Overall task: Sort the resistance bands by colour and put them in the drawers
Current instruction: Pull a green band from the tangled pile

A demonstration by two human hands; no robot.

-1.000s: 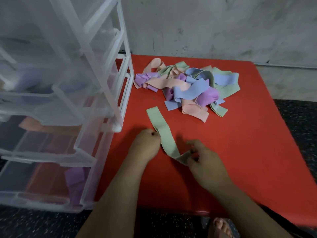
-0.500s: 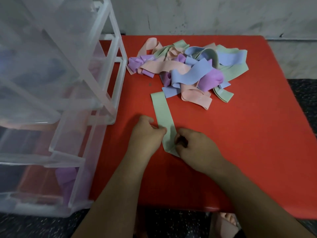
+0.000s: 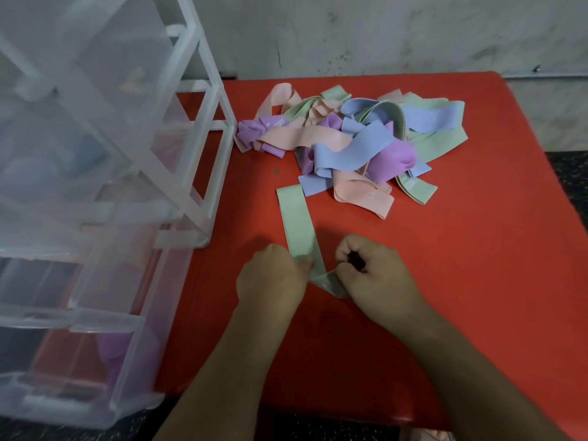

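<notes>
Red tabletop against a stained grey wall, with a clear plastic drawer unit standing at its left edge. One green band lies flat in front of the person, its far end just beside the mixed pile of bands, its near end lifted into a fold between the hands. The left hand has its fingers curled and pinching the band's left edge; the right hand is curled round the folded near end.

Likely trouble from here: the band looks stretchy and slick, so a loose pinch could let the fold spring open. Pulling it nearer may catch the blue strip beside its far end and drag the pile. The drawers are cloudy, with only a purple band plain in the lowest, so green could land in the wrong one
</notes>
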